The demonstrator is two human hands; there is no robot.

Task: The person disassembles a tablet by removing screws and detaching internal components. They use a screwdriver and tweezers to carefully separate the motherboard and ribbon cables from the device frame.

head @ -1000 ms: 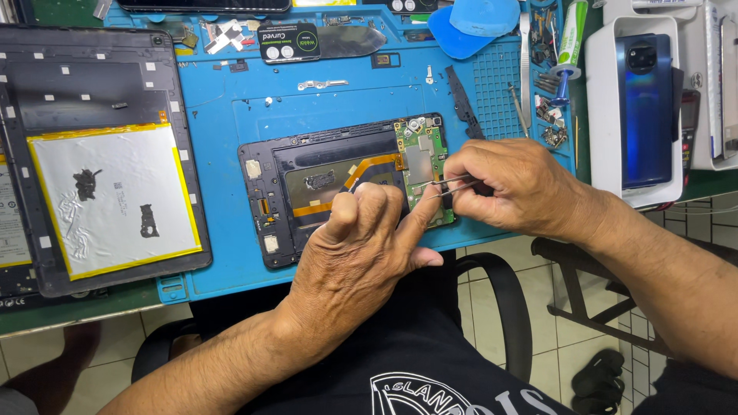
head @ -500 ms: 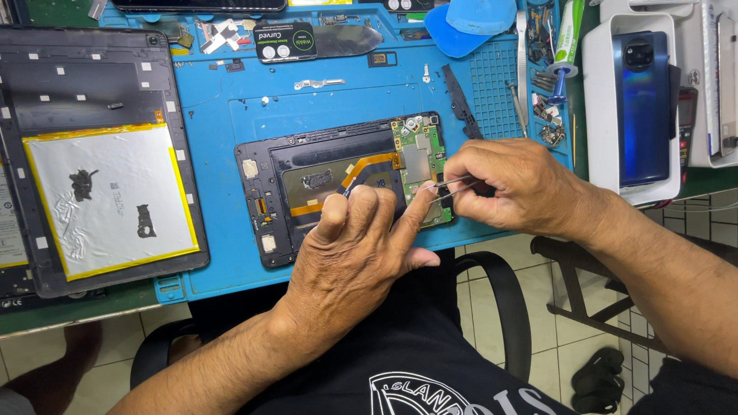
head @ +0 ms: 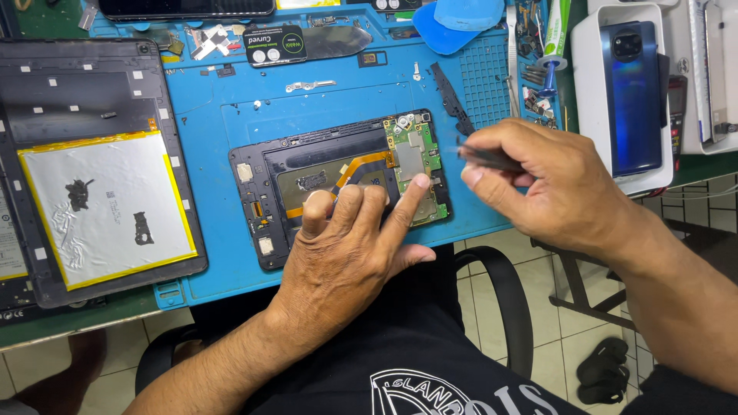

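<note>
Blue work matting (head: 231, 131) covers the bench across the upper half of the frame, with pale floor tiles and the person's black shirt below it. At the centre of the mat lies an opened small tablet (head: 338, 188), back cover off, showing a green circuit board (head: 415, 157) at its right end and an orange flex cable (head: 357, 165) running leftward from it. The left hand (head: 350, 257) rests flat on the tablet's lower edge, fingers spread and pressing down, the index fingertip touching the lower part of the circuit board; it grips nothing. The right hand (head: 553, 188), at centre right just beside the tablet's right end, is closed around dark tweezers (head: 488, 159), whose tips point left toward the board and sit apart from it. At the left of the frame a larger opened tablet (head: 100, 161) shows a silver battery (head: 104, 204) edged in yellow tape. In the upper right a blue phone (head: 634, 88) lies face down in a white tray (head: 588, 92). A blue plastic pick (head: 461, 15) and small metal parts sit along the mat's top edge, well apart from both hands.
</note>
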